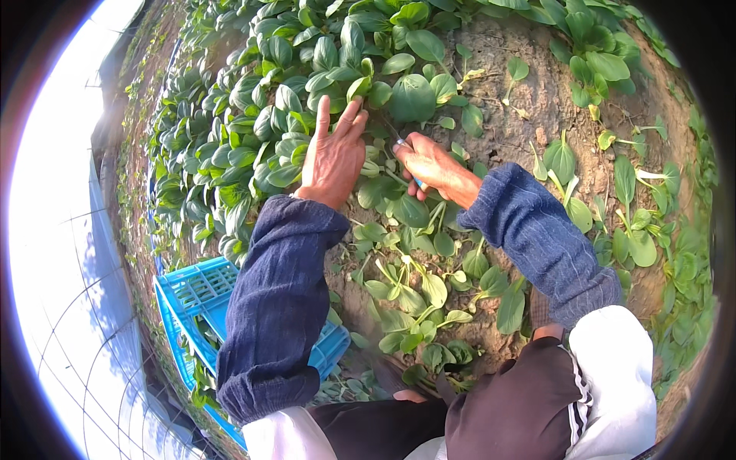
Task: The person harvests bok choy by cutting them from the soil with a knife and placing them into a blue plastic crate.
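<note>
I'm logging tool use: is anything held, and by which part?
The right hand holds a tool by its blue handle; the left hand touches leaves, any hold unclear.

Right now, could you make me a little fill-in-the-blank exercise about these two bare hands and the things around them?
1. The bare right hand grips a small tool with a ____ handle.
2. The bare left hand has its fingers among glossy, oval green ____.
3. An openwork blue plastic crate stands on the person's ____ side.
4. Each forearm is inside a dark blue fabric ____.

Missing words: blue; leaves; left; sleeve.
</note>
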